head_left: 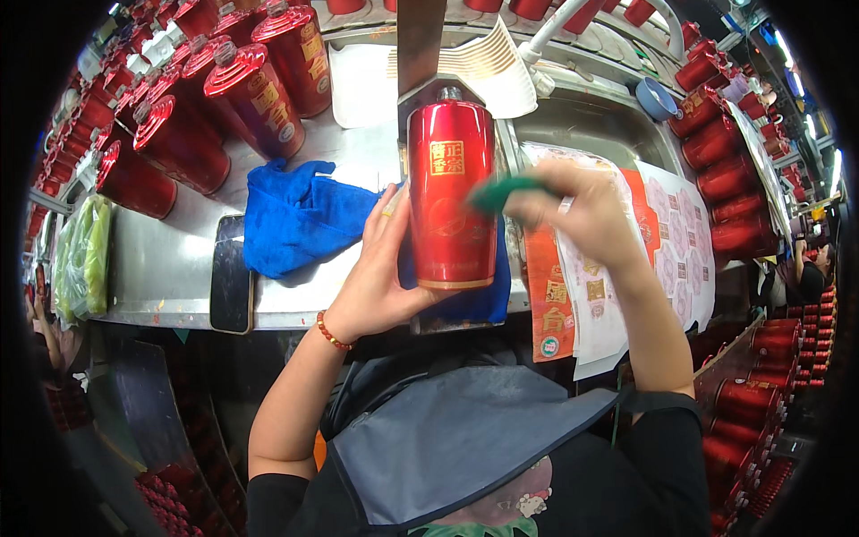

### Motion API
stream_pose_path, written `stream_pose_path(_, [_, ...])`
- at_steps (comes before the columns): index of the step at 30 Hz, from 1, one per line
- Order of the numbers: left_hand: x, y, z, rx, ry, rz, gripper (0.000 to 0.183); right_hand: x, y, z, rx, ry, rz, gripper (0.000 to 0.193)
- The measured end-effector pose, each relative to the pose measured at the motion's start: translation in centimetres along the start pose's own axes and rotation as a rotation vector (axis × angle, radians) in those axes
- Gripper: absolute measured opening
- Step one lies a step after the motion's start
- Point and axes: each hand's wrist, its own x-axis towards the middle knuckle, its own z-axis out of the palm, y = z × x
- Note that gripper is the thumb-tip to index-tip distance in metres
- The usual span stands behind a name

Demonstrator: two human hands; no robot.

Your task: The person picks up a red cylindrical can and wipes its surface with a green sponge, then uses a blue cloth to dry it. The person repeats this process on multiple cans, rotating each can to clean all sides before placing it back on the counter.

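Observation:
A glossy red bottle (454, 210) with a gold square of characters and a short grey neck lies in front of me, its neck end away from me. My left hand (380, 277) is closed on its lower left side, fingers along the edge and thumb under the base. In my right hand (586, 210), blurred by motion, is a small green piece (510, 190), perhaps a pad or scraper. Its tip overlaps the bottle's right side; whether it touches cannot be told. Beneath the bottle shows blue cloth (499, 300).
A crumpled blue cloth (300, 219) and a dark phone (232, 273) lie to the left. Several red bottles (255, 98) crowd the far left. Printed decal sheets (667, 242) cover the right side near a metal basin (591, 125). A blue bowl (656, 98) stands beyond.

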Motion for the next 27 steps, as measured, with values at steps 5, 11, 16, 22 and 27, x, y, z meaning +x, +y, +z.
stream_pose_path(5, [0.0, 0.2, 0.1, 0.022, 0.032, 0.015, 0.113, 0.1, -1.0, 1.2, -0.806, 0.248, -0.752, 0.028])
stream_pose_path(11, [0.5, 4.2, 0.3, 0.074, 0.209, -0.002, 0.114, 0.4, -2.8, 0.1, -0.591, -0.033, -0.444, 0.024])
stream_pose_path(16, [1.3, 5.0, 0.9, 0.127, 0.264, 0.026, 0.115, -1.5, -3.4, 3.0, -0.781, 0.019, -0.740, 0.030])
stream_pose_path(22, [1.2, 5.1, 0.7, 0.132, 0.273, 0.026, 0.115, 3.2, -2.9, -1.3, -1.071, 0.400, -0.585, 0.016])
stream_pose_path(27, [1.3, 3.8, 0.4, 0.041, 0.185, 0.037, 0.119, 0.2, -2.7, 0.9, -0.363, -0.111, -0.406, 0.023])
